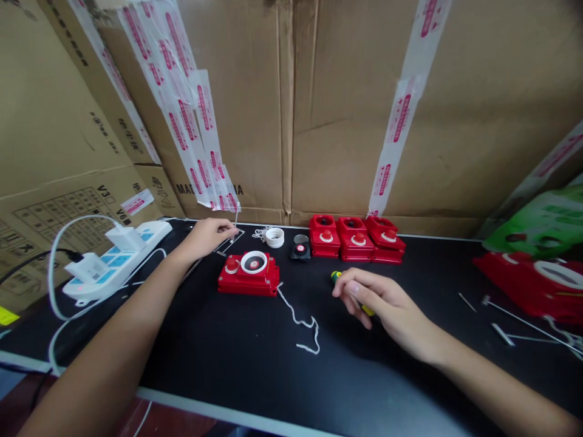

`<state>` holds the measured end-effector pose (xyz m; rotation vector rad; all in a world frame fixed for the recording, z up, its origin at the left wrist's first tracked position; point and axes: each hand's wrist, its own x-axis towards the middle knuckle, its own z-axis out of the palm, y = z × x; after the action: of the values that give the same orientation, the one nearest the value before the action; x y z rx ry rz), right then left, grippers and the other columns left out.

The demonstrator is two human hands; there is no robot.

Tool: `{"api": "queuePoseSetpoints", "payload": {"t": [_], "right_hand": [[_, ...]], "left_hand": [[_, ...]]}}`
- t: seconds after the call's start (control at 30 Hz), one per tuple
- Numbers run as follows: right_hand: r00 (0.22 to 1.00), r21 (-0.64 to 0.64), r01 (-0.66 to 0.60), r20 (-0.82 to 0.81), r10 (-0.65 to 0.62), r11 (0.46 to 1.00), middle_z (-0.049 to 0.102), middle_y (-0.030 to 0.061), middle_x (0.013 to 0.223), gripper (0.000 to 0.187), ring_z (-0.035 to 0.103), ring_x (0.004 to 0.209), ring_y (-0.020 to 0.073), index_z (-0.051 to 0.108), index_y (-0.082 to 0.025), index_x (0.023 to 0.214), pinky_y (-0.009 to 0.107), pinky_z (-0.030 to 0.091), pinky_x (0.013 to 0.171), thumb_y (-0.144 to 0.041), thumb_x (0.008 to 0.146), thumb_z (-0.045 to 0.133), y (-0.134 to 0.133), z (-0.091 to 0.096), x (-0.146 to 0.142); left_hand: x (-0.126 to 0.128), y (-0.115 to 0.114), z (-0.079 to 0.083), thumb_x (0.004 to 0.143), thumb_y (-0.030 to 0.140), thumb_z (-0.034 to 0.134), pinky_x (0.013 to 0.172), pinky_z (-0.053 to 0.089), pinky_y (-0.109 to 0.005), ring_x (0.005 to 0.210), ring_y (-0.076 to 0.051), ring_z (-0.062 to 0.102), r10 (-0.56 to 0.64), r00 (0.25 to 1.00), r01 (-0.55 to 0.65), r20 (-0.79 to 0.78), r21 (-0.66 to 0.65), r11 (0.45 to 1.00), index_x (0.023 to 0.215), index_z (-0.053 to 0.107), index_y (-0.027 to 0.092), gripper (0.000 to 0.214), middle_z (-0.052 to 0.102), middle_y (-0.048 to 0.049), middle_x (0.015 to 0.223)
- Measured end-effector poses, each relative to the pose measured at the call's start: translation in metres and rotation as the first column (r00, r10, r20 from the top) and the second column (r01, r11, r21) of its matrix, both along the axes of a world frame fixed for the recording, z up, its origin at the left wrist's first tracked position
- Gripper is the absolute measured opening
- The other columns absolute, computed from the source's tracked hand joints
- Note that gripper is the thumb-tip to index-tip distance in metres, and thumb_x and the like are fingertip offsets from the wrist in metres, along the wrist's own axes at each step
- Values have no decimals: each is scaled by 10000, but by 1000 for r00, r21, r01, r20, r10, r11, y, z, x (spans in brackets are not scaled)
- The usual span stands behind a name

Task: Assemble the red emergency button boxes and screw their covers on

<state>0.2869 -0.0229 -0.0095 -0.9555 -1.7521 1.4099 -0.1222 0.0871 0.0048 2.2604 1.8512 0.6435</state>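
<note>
head view: the left hand (210,237) pinches a thin rod (237,215) near-upright, its lower end hidden. the right hand (380,297) curls round a green-and-yellow handle (336,277), likely to have it handy; no tip shows. the red unit (246,283) lies face-up between them, presumably for easy reach. another red assembly (514,280) is cut off at right.

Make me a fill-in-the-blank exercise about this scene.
The right hand holds a tool with a green and ____ handle.
The power strip lies toward the table's ____ end.
The string beside a red box is colored ____.
The brown panels behind the table are made of ____.

Missing words: yellow; left; white; cardboard.
</note>
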Motion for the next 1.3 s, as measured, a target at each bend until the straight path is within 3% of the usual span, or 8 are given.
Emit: {"api": "queuePoseSetpoints", "payload": {"t": [0.27,0.4,0.6,0.83,1.07,1.13,1.3], "right_hand": [[996,33,-37,88,34,999,582,-6,750,419,516,583,107,699,-186,988,254,394,549,-561,1072,532,0,-2,2],[993,23,-49,106,46,999,571,-9,742,426,505,583,104,694,-187,962,247,391,543,-575,1060,548,-1,1,1],[990,3,-57,126,57,998,554,-4,721,470,500,585,113,697,-182,921,243,381,513,-613,1040,554,0,3,0],[986,22,-67,153,63,997,546,-5,723,478,498,593,114,698,-180,927,239,397,512,-616,1044,540,2,2,0],[987,-1,-80,140,79,997,547,-11,714,476,492,569,102,698,-173,923,233,378,508,-609,1044,550,1,1,0],[992,-35,-79,90,82,996,540,-19,698,461,479,553,96,693,-173,911,231,359,500,-601,1035,575,2,2,1],[998,-103,-54,29,57,993,537,-26,667,451,475,531,96,691,-174,896,235,346,497,-599,1019,605,7,2,2]], "left_hand": [[5,5,-15,949,422,563,782,466,-299,869,-228,706,-45,999,44,-24,-61,997,951,779,174,330,804,-78,937],[6,5,-18,982,426,507,786,472,-294,880,-229,719,-77,996,73,-44,-90,993,922,783,180,374,816,-79,961],[8,5,-19,967,460,551,759,460,-296,843,-234,715,-131,984,114,-124,-131,985,847,804,188,390,813,-87,930],[5,7,-22,953,476,570,751,458,-311,828,-246,720,-99,982,76,-159,-148,986,850,808,187,388,810,-100,901],[6,5,-21,910,457,700,737,491,-301,822,-232,728,-78,978,36,-191,-217,975,824,745,194,281,794,-60,858],[6,5,-21,951,433,717,786,542,-326,850,-223,726,-70,975,17,-211,-245,969,875,739,174,270,780,-57,900],[4,5,-22,1047,378,672,893,631,-417,1008,-215,719,-72,967,-4,-244,-297,955,1220,685,154,283,717,-87,1193]]}}
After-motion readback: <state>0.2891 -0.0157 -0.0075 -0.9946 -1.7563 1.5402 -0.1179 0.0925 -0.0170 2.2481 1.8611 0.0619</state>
